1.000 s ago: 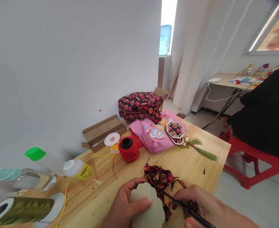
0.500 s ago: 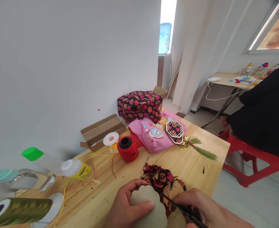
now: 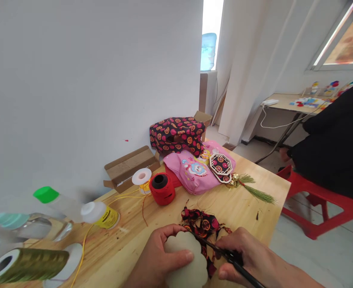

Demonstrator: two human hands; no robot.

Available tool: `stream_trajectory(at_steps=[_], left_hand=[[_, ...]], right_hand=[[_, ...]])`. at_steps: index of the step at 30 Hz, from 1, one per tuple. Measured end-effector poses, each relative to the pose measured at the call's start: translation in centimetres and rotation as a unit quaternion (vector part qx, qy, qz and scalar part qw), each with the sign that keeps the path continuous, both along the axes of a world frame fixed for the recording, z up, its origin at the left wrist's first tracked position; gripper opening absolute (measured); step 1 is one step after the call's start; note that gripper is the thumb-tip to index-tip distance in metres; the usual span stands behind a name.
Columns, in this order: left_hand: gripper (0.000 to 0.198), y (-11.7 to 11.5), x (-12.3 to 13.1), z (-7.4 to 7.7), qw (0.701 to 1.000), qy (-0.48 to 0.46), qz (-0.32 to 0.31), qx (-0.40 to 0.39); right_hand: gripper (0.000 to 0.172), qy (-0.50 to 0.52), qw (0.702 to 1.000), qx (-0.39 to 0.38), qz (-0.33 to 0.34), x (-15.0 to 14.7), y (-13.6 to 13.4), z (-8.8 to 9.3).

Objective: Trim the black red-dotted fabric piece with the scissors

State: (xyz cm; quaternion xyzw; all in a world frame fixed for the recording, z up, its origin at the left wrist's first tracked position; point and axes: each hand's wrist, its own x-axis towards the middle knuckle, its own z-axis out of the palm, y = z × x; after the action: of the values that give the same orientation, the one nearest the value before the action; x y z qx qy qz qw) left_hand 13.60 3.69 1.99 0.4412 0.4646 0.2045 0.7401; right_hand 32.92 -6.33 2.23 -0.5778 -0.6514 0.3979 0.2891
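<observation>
A pale, scallop-edged piece [image 3: 188, 258] is held in my left hand [image 3: 164, 256], its thumb across the face. My right hand [image 3: 248, 256] is closed around a dark, slim tool [image 3: 227, 256], whose thin end reaches the far right edge of the pale piece. Whether the tool's blades are apart is too small to tell. Dark patterned fabric scraps [image 3: 203, 224] lie on the table just beyond both hands, partly hidden by them.
On the wooden table [image 3: 224, 204] are a red spool [image 3: 162, 189], a pink pouch [image 3: 191, 172], an octagonal tasselled ornament [image 3: 221, 165], an open cardboard box [image 3: 130, 164], glue bottle [image 3: 101, 215] and olive thread cone [image 3: 29, 265]. A person in black sits on a red stool [image 3: 323, 200].
My right hand and the tool have shifted slightly, its thumb now lower and more visible. The pale piece has moved a little up and left. The view has shifted slightly.
</observation>
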Motion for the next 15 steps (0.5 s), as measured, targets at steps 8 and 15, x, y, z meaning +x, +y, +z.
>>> stream_trajectory(at_steps=[8,15], left_hand=[[0.046,0.2,0.2,0.5,1.000,-0.011,0.002,-0.001],[0.037,0.3,-0.2,0.3,0.999,0.006,0.019,0.042]], right_hand=[[0.045,0.073,0.997,0.010,0.033,-0.2,0.4,0.4],[0.064,0.183,0.977,-0.084,0.065,0.1,-0.3,-0.2]])
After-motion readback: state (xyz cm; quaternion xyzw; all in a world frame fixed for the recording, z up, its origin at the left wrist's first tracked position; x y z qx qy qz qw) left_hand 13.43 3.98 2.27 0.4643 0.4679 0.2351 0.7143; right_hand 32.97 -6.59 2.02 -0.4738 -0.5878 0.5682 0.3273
